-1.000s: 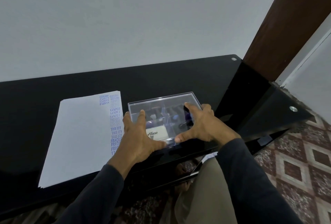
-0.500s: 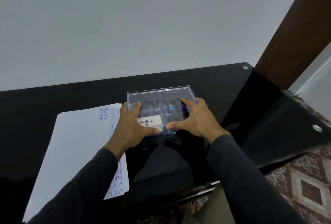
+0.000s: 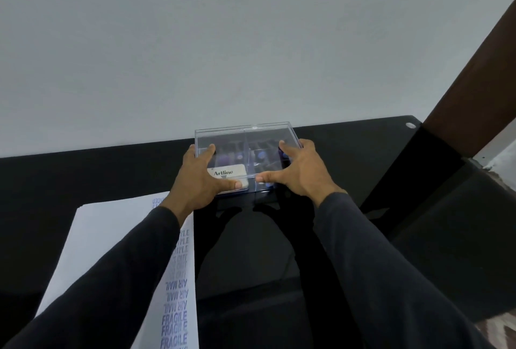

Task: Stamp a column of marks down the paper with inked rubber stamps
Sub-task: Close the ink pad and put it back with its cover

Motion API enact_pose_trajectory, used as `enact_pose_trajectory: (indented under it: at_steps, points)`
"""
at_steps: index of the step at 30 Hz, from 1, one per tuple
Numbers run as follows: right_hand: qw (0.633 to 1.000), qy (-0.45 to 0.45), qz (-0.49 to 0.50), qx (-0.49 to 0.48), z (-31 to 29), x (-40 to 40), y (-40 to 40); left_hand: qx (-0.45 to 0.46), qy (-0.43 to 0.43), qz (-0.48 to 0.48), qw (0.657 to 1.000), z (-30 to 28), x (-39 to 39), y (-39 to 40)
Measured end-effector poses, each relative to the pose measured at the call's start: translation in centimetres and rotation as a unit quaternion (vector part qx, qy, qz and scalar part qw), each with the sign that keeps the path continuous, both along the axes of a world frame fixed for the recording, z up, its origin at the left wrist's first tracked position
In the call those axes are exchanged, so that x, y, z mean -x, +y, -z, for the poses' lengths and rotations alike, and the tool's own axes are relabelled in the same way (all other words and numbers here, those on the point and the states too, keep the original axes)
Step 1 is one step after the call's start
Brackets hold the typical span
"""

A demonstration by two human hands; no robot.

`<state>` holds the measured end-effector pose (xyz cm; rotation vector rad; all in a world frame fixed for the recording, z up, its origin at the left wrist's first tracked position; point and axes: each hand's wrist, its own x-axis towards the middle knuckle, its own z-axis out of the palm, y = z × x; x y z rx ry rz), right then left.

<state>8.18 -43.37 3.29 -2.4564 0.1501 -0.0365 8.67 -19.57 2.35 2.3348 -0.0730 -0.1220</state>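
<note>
We see the clear stamp box [image 3: 245,136] at 12 o'clock on the black worktop [image 3: 83,175], against the far wall. Left hand [image 3: 201,181] grips its left side, thumb on the Artline ink pad [image 3: 229,173] end; right hand [image 3: 298,172] grips the right side, fingers curled over the lid. Paper [image 3: 111,226] at 8 o'clock, stamped column [image 3: 177,301] down its right edge: AIR MAIL, FRAGILE.
</note>
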Motion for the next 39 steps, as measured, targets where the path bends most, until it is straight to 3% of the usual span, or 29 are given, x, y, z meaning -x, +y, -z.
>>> enact_pose_trajectory:
  at_steps: [27,35,39]
  points:
    - [0.999,0.023,-0.002,0.034,0.3,-5.6,0.0,-0.006,-0.006,-0.001,1.0,0.0,-5.4,-0.5]
    - [0.987,-0.055,0.022,0.151,1.4,-2.6,1.9,-0.034,-0.057,0.005,0.998,0.6,-1.1,1.1]
    - [0.983,-0.063,0.003,0.173,0.9,1.1,3.8,-0.106,-0.059,-0.006,0.993,0.1,4.0,3.6]
